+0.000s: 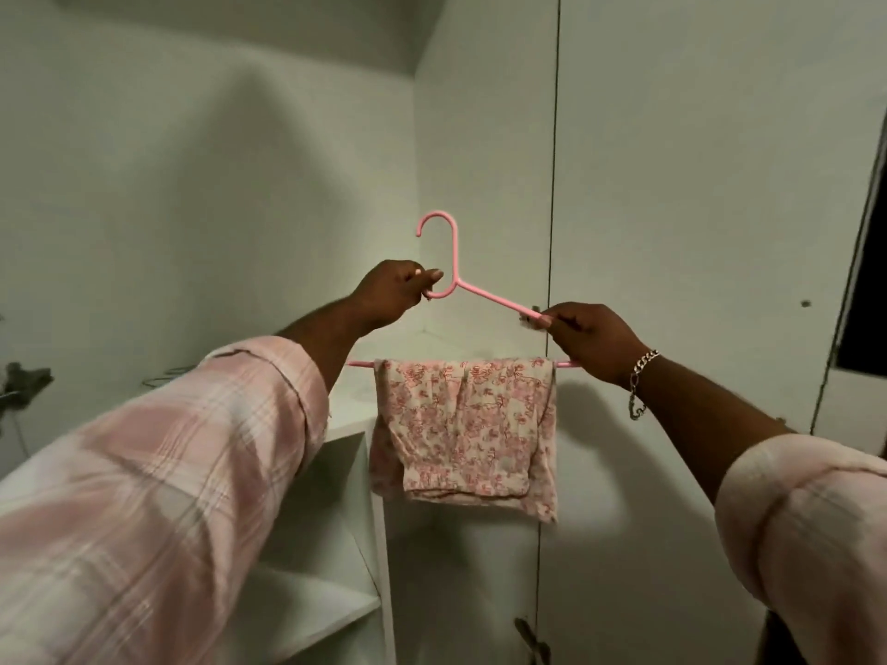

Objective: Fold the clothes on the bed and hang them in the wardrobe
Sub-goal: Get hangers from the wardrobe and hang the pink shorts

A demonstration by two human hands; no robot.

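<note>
Pink and white plaid sleeves (158, 482), cuffs rolled back, silver chain bracelet (641, 376) on right wrist

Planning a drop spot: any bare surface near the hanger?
Bare: white shelf top left of the floral garment, under the left hand; open shelf below. Crowded: the pink hanger, held by both hands, right hand.

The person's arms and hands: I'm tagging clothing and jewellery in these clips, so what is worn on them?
Both arms wear a pink and white plaid shirt, with the left sleeve and right sleeve pushed up to leave the forearms bare. A silver chain bracelet hangs at the right wrist. The left hand and right hand are ungloved.
</note>
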